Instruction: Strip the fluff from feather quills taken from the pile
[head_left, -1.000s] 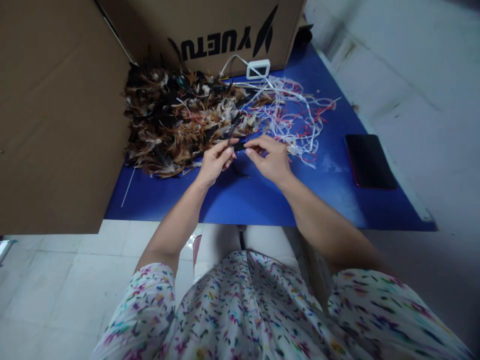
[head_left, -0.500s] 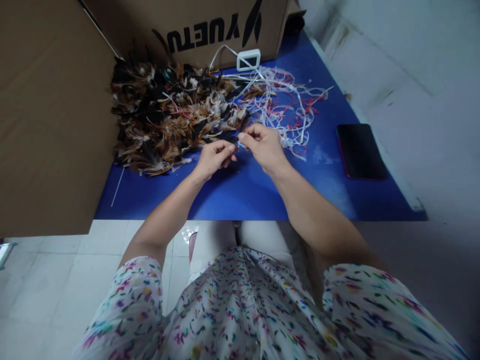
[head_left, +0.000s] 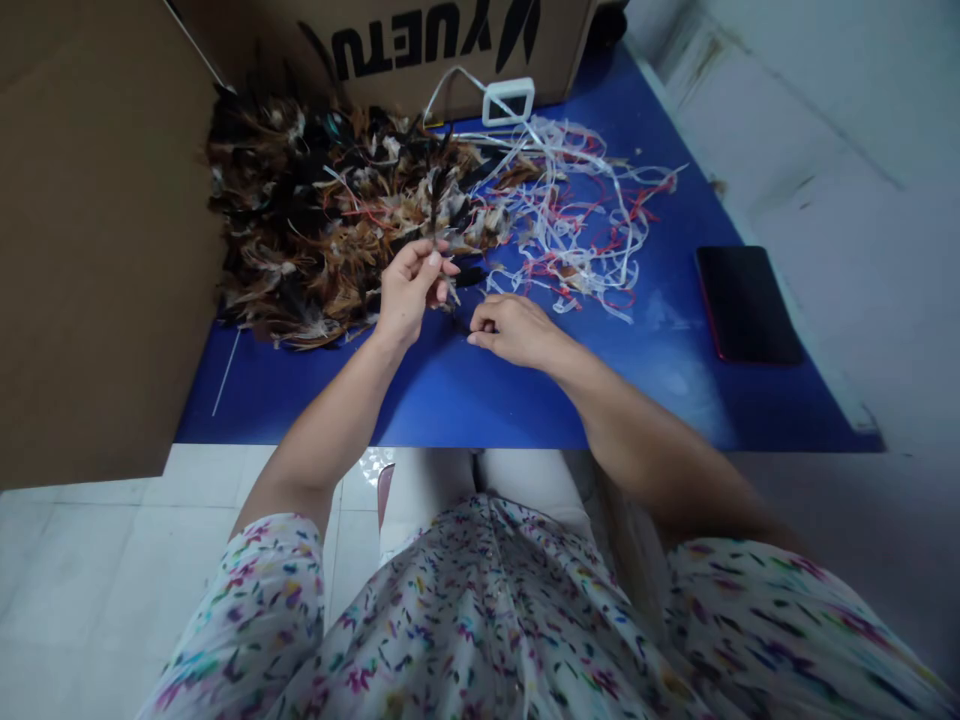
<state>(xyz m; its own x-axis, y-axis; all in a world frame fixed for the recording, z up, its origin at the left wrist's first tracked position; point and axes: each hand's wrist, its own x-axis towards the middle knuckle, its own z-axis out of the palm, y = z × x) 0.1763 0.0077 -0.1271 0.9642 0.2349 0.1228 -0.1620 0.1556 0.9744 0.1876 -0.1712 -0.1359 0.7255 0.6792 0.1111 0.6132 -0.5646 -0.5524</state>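
Observation:
My left hand (head_left: pixel 406 292) is pinched round a thin dark feather (head_left: pixel 434 200), which points up and away from me, with a pale fluffy lower end by the fingers. Just right of it and a little lower, my right hand (head_left: pixel 517 330) is closed, thumb against curled fingers. Whatever lies in that pinch is too small or hidden to make out. A heap of brown, black and whitish feathers (head_left: pixel 300 240) spreads on the left, behind my left hand. Beyond my right hand lies a tangle of white and red strings (head_left: pixel 592 220).
Cardboard stands on the left (head_left: pixel 90 240), and a lettered cardboard box (head_left: pixel 420 85) closes off the back. A small white device with a screen (head_left: pixel 508 102) sits before the box. On the right of the blue table (head_left: pixel 480 410) lies a black phone (head_left: pixel 748 305), near the wall.
My left hand has risen and turned up, and a feather now stands from its fingers. My right hand has dropped towards me, further from the left. The view has shifted slightly.

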